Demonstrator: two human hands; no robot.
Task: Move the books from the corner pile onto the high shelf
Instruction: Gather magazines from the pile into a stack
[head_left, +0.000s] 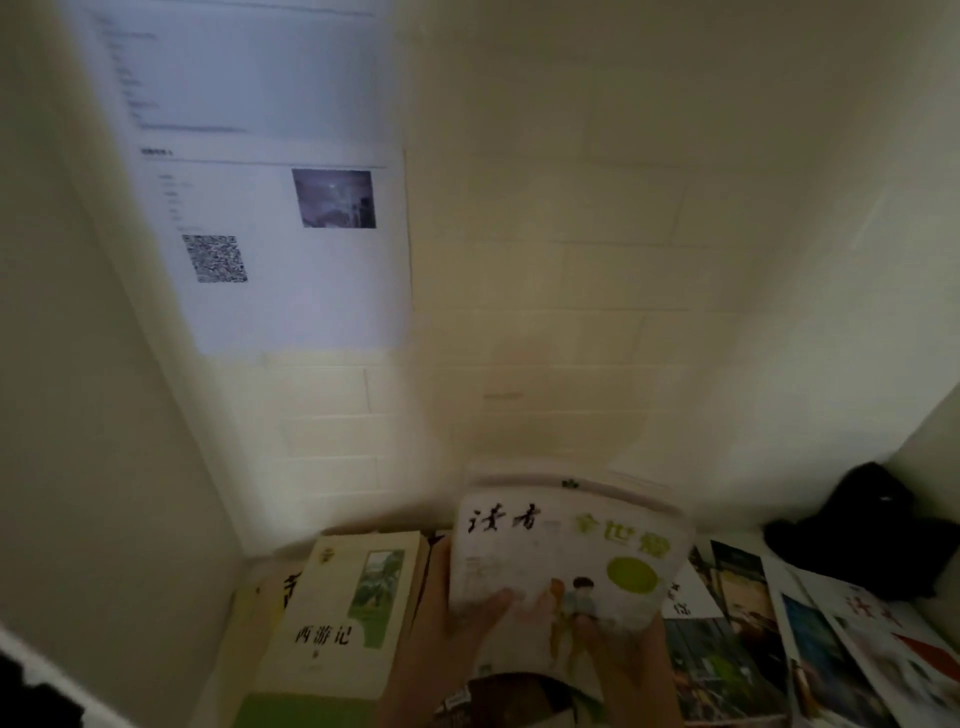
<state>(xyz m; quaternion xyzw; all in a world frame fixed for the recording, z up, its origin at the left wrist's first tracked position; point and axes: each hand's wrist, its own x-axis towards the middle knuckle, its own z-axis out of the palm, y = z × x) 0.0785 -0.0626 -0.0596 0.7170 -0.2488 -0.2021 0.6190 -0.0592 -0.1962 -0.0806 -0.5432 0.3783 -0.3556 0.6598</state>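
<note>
— Head view is blurred, but what are the hands doing?

— Both grip one white magazine (566, 566) with a green disc and a drawn figure on its cover. The left hand (457, 631) holds the near-left edge, thumb curled over the cover. The right hand (623, 649) holds the near-right edge, thumb on the cover too. Something dark (493, 696) covers the near wrist area; I cannot tell what it is.

— Where does that magazine sit?

— Raised and tilted, above the other books in the corner, its far edge toward the cream wall (675, 260).

— And the rest of the pile?

— Just left of the hands lies a thick cream book (343, 623) with a green picture strip on its cover, on top of other volumes tucked into the corner. To the right, several glossy magazines (779, 639) lie fanned and overlapping.

— Anything else?

— A black soft object (862, 535) sits at the far right, beyond the fanned magazines. On the wall at the left hangs a printed sheet (270, 182) carrying a small photo and a QR code.
</note>
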